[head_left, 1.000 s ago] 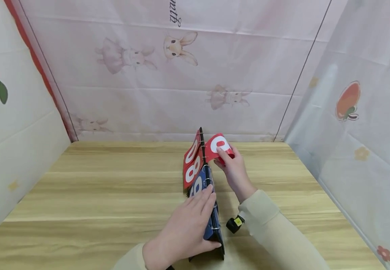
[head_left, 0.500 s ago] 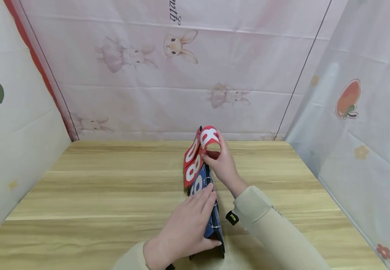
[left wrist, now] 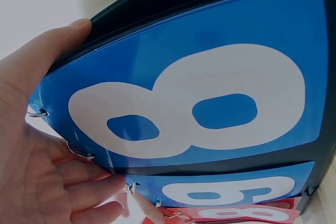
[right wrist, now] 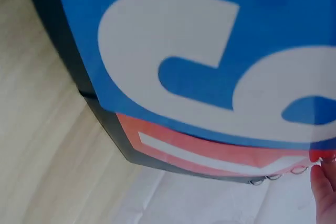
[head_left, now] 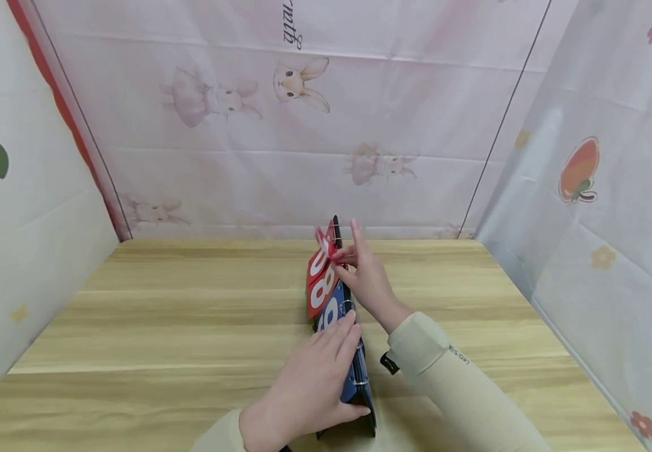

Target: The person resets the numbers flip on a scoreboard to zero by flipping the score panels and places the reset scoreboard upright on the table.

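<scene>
Flip scoreboard touched by the left hand, fingers straight.
Right hand: one finger is raised; whether the blurry red card is pinched can't be told.

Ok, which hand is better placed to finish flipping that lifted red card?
Probably the right hand: it is right at the lifted red card, while the left hand rests by the blue cards, seemingly bracing them.

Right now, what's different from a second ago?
The red card has swung leftward over the top of the number stand. The right hand moved left too; I can't tell whether it has let go. The left hand and the number stand stayed put.
</scene>
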`<action>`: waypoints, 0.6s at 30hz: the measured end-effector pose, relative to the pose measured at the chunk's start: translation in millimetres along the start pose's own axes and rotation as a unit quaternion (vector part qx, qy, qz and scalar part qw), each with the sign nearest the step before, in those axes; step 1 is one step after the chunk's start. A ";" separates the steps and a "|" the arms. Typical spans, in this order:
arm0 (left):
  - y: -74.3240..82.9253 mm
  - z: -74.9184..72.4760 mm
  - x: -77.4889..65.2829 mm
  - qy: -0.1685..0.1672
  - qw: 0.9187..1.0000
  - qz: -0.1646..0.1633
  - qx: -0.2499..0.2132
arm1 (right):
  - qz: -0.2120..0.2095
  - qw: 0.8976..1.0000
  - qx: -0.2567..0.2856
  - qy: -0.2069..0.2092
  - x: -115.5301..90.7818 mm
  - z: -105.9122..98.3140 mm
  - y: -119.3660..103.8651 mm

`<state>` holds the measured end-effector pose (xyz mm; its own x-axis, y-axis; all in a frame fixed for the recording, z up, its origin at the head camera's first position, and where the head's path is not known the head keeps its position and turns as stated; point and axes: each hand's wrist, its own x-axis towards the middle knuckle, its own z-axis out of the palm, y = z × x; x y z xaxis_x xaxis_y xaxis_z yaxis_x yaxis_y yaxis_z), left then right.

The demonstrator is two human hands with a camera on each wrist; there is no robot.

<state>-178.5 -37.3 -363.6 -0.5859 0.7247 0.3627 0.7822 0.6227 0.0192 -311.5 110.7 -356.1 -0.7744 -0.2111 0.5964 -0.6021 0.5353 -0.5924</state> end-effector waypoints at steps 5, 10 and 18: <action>0.2 0.0 -2.3 -0.005 1.000 -0.002 0.003 | -0.045 0.996 -0.070 -0.040 -1.7 0.9 1.1; 0.3 -2.6 -1.2 -0.033 0.999 -0.016 -0.010 | -0.035 0.992 -0.063 -0.103 -3.4 -3.4 4.4; 0.8 -6.1 0.5 -0.038 0.999 -0.010 -0.003 | -0.025 0.985 -0.031 -0.166 -8.2 -11.1 11.1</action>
<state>-176.9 -38.2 -357.7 -0.6165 0.7322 0.2894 0.7706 0.6365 0.0312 -309.7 127.4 -361.6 -0.7713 -0.4891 0.4073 -0.6359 0.5645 -0.5262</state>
